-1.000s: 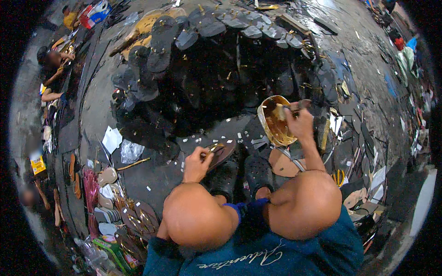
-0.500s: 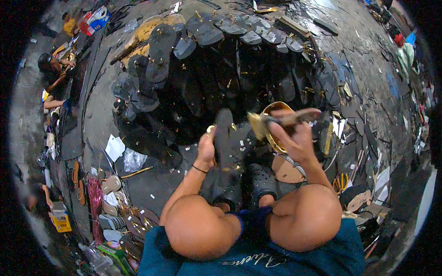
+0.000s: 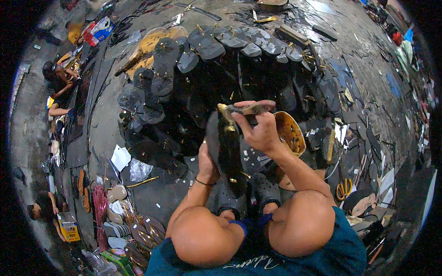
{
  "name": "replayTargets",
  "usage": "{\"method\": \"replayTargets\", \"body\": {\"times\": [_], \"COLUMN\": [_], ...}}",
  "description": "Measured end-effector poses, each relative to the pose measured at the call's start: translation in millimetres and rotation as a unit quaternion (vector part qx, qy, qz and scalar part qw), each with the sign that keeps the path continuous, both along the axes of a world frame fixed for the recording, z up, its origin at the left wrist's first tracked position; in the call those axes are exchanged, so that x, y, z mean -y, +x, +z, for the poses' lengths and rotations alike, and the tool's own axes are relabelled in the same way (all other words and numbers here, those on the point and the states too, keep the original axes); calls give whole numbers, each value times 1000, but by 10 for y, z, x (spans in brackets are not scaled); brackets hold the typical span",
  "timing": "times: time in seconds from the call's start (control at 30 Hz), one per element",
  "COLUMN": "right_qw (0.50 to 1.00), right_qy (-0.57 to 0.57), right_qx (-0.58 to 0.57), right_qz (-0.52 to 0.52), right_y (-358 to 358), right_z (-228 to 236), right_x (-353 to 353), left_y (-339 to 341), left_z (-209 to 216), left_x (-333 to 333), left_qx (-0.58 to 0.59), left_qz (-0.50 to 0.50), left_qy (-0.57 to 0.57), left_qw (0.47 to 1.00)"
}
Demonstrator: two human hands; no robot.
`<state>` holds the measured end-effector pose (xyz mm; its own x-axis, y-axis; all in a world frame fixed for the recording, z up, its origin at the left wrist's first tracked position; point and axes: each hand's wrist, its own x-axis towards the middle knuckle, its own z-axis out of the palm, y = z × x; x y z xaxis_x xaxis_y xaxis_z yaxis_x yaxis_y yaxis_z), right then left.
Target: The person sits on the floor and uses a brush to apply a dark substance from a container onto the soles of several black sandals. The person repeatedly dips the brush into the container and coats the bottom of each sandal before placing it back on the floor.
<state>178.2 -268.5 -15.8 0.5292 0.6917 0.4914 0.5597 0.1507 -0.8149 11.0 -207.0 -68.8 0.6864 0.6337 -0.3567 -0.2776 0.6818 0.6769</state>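
One dark sole (image 3: pixel 225 154) stands tilted above two black clogs (image 3: pixel 229 195), its left edge gripped by the partly curled fingers of the left hand (image 3: pixel 208 166), while the right hand (image 3: pixel 261 129) has its fingers closed around the handle of one brush (image 3: pixel 251 110), just beside one yellowish bowl (image 3: pixel 294 132). Half a second ago the brush was over the bowl and the sole was farther left; now the bristles are at the sole's far end, though whether they touch it I cannot tell, and the sole shows a broader, glossy face.
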Motion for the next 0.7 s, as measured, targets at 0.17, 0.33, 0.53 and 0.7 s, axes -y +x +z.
{"method": "replayTargets", "body": {"times": [0.17, 0.33, 0.53, 0.7], "right_qw": [995, 989, 794, 803], "right_qy": [-40, -23, 17, -24], "right_qx": [-43, -132, -601, -593], "right_qz": [80, -57, 95, 56], "right_y": [-214, -251, -57, 71], "right_z": [-88, -190, -21, -260], "right_x": [263, 7, 230, 249], "left_y": [54, 33, -549, -743], "left_z": [53, 3, 47, 275], "left_x": [31, -110, 134, 418], "left_qx": [-39, -12, -161, -40], "left_qz": [49, 140, -115, -117], "left_qy": [152, 128, 94, 28], "left_qw": [986, 982, 976, 992]}}
